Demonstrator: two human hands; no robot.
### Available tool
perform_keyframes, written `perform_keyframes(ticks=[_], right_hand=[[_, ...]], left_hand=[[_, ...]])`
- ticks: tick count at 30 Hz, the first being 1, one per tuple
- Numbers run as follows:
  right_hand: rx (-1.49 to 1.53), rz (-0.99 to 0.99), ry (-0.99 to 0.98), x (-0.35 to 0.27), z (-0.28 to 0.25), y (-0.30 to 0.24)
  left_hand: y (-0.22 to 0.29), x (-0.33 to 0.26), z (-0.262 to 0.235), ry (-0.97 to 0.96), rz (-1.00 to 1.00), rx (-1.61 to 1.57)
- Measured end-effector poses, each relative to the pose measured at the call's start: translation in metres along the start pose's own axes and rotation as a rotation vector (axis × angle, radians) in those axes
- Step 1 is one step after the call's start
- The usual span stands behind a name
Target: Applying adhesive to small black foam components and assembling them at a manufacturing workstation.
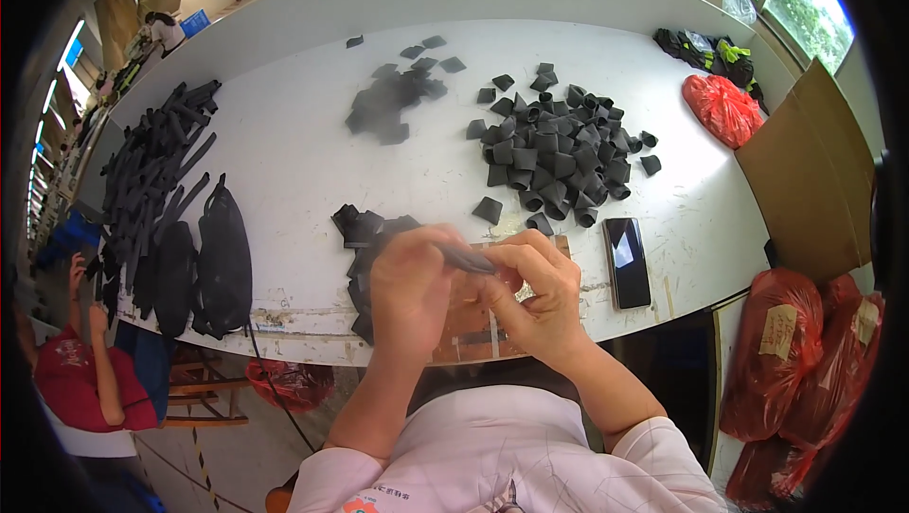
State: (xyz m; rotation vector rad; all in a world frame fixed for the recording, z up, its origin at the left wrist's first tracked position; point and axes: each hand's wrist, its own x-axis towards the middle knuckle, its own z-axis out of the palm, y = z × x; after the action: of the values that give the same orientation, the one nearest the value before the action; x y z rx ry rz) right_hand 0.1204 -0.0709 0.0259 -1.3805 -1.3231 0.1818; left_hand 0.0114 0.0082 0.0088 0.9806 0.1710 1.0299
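Between my hands, over the front edge of the white table, is a small dark fabric piece (466,258). My left hand (413,276) grips its left end, fingers closed. My right hand (537,288) pinches its right end between thumb and fingertips. Below them lies a brown board (464,324) with pale tape strips. Flat black fabric pieces (358,229) lie in a pile beside and partly behind my left hand. Further off to the right is a heap of black pieces rolled into short tubes (554,148).
Loose black pieces (393,101) lie at the back. Black strips (156,172) and two long dark pouches (225,262) are on the left. A phone (627,264) sits right of my hands. Red bags (781,352) and a cardboard sheet (810,167) stand right. A person (95,380) sits left.
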Motion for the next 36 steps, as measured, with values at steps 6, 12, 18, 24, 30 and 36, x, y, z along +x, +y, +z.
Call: perform_keyframes(ticks=[6,12,18,24,30,36], right_hand=[[-0.056,-0.102,-0.002,0.005,-0.002,0.004],[-0.140,-0.257,-0.010,-0.005,0.000,0.018],[-0.265,-0.250,-0.054,-0.001,-0.004,0.011],[-0.119,-0.211,-0.098,0.001,-0.005,0.015],[-0.248,-0.256,-0.065,0.002,0.002,0.015],[0.040,-0.005,0.016,0.003,-0.015,-0.013]], left_hand=[[-0.005,-0.010,-0.007,0.146,-0.234,-0.550],[-0.015,-0.021,-0.012,0.119,-0.044,-0.154],[0.009,-0.001,-0.001,0.098,0.035,0.334],[0.017,0.002,-0.003,-0.135,0.213,0.812],[0.005,0.000,-0.004,-0.051,0.297,0.839],[0.008,-0.020,0.001,0.160,0.112,0.342]])
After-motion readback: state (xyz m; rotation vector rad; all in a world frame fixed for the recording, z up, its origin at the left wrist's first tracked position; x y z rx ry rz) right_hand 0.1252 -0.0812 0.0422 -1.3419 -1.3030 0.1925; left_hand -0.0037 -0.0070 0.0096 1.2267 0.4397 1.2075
